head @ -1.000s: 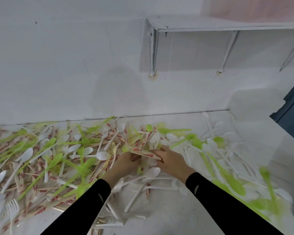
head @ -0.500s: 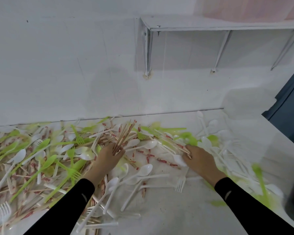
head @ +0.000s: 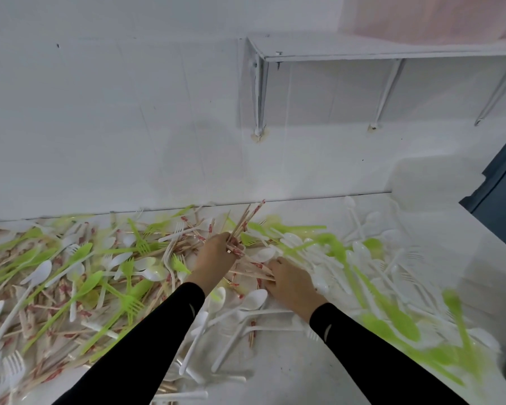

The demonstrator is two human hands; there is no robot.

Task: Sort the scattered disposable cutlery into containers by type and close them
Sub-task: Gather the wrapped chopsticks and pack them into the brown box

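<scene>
I judge this the gathering step: pulling wooden sticks out of the mixed cutlery (head: 79, 276) that lies across the bench (head: 304, 372) from 9 to 3 o'clock. My left hand (head: 216, 255) has its fingers (head: 235, 249) curled tight round a bundle of sticks (head: 244, 223) fanning toward 1 o'clock. At its 4 o'clock, my right hand (head: 291, 285) bends its fingers (head: 273, 266) down to pinch the loose sticks (head: 250, 273) lying flat. Next these must join the bundle, though no container is in view.
</scene>
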